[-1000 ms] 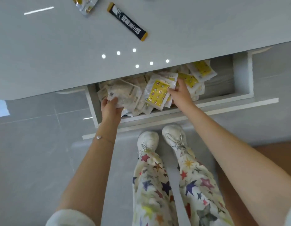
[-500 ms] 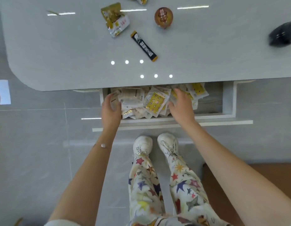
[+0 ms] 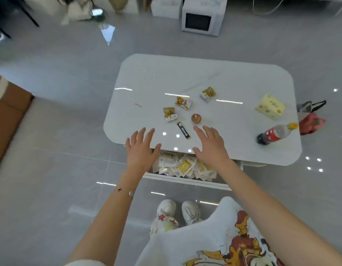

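Left hand (image 3: 142, 150): grip spread, fingers straight and fanned, holding nothing. It lies over the front edge of the tabletop (image 3: 166, 77); contact with the surface cannot be told.
Right hand (image 3: 210, 148): grip spread likewise, palm down, nothing held. It is over the same front edge, well apart from the left hand.
Drawer (image 3: 185, 180): pulled out below the tabletop's front edge, between and beneath the two hands.
Packets (image 3: 183, 166): a loose heap of white and yellow sachets inside the drawer, overlapping one another, partly hidden by both wrists. Neither hand touches them.
Black stick sachet (image 3: 183, 130): flat on the tabletop, between the two hands, just beyond the fingertips and nearer the right hand.
Round snack (image 3: 196, 118): just behind the stick sachet.
Wrapped snacks: three gold-and-white ones (image 3: 170, 114), (image 3: 183, 102), (image 3: 208, 94), set in a rough diagonal, apart from each other.
Cola bottle (image 3: 275, 133): lying on its side near the tabletop's right edge, yellow cap pointing right.
Yellow box (image 3: 270, 106): flat, behind the bottle.
Floor: a white appliance (image 3: 201, 21) stands well beyond the tabletop; bags (image 3: 311, 120) sit by its right end.
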`<state>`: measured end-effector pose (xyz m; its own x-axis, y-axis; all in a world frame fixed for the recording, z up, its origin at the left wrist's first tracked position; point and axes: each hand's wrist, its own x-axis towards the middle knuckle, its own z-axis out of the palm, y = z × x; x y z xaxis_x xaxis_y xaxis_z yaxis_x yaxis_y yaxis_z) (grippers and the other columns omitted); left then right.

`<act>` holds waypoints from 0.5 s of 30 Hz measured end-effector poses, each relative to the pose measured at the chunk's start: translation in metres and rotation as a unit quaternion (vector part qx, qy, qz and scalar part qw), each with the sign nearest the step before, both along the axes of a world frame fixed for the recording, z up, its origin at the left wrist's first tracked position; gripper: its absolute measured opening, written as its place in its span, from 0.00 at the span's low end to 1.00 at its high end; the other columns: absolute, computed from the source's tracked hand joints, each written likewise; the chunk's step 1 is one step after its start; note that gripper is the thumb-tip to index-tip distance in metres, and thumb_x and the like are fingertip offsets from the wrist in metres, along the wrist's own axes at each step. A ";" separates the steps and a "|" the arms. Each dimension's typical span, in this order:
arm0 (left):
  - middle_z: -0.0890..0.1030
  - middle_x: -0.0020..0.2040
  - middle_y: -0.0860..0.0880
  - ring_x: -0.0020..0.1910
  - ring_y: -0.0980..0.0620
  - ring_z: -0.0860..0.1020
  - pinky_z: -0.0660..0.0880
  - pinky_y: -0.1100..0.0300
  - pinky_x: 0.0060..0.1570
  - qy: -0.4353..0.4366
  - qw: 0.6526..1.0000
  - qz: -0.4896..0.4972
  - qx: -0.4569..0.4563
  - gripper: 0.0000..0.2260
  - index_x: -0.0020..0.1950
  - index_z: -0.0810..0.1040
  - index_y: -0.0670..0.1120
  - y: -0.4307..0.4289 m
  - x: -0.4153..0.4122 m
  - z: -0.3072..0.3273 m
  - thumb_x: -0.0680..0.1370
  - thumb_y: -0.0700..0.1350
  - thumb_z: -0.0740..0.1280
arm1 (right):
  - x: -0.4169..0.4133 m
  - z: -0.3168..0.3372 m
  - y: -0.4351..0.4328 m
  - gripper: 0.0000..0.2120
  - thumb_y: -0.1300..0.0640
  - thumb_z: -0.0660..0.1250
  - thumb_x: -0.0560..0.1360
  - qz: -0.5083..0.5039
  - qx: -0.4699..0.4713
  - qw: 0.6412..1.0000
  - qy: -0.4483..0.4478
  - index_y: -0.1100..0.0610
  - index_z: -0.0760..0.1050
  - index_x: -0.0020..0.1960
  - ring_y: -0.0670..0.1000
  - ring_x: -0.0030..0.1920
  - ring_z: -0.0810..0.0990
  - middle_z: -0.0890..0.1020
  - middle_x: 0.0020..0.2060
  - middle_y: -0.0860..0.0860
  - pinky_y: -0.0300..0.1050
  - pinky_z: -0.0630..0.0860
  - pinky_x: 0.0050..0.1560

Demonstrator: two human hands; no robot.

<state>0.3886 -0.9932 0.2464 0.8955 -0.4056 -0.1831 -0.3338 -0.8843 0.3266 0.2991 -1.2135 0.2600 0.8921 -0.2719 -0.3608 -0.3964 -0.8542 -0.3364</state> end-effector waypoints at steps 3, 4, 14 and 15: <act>0.58 0.78 0.47 0.77 0.42 0.52 0.48 0.41 0.74 -0.011 0.999 0.033 0.009 0.26 0.77 0.59 0.55 0.018 -0.012 0.046 0.80 0.58 0.58 | 0.004 0.049 0.016 0.34 0.47 0.61 0.77 0.044 -0.016 0.998 -0.028 0.48 0.49 0.78 0.59 0.76 0.49 0.53 0.77 0.54 0.54 0.53 0.74; 0.57 0.78 0.48 0.77 0.42 0.52 0.48 0.42 0.74 -0.015 0.999 0.046 0.013 0.26 0.77 0.58 0.55 0.026 -0.016 0.058 0.80 0.58 0.57 | 0.007 0.063 0.024 0.34 0.47 0.61 0.77 0.060 -0.023 0.997 -0.037 0.48 0.49 0.78 0.59 0.76 0.50 0.54 0.77 0.54 0.55 0.53 0.74; 0.56 0.78 0.48 0.77 0.42 0.52 0.47 0.42 0.73 -0.038 0.974 0.219 0.040 0.35 0.77 0.56 0.57 0.177 -0.054 0.126 0.72 0.68 0.44 | 0.050 0.139 0.170 0.32 0.45 0.59 0.78 0.276 -0.061 0.955 -0.089 0.46 0.49 0.78 0.58 0.77 0.49 0.54 0.77 0.53 0.56 0.49 0.74; 0.56 0.78 0.48 0.77 0.42 0.52 0.46 0.42 0.73 -0.039 0.970 0.239 0.035 0.34 0.77 0.57 0.57 0.195 -0.059 0.130 0.73 0.67 0.45 | 0.054 0.141 0.190 0.32 0.45 0.59 0.78 0.295 -0.061 0.949 -0.089 0.47 0.49 0.78 0.58 0.77 0.49 0.54 0.77 0.53 0.56 0.50 0.74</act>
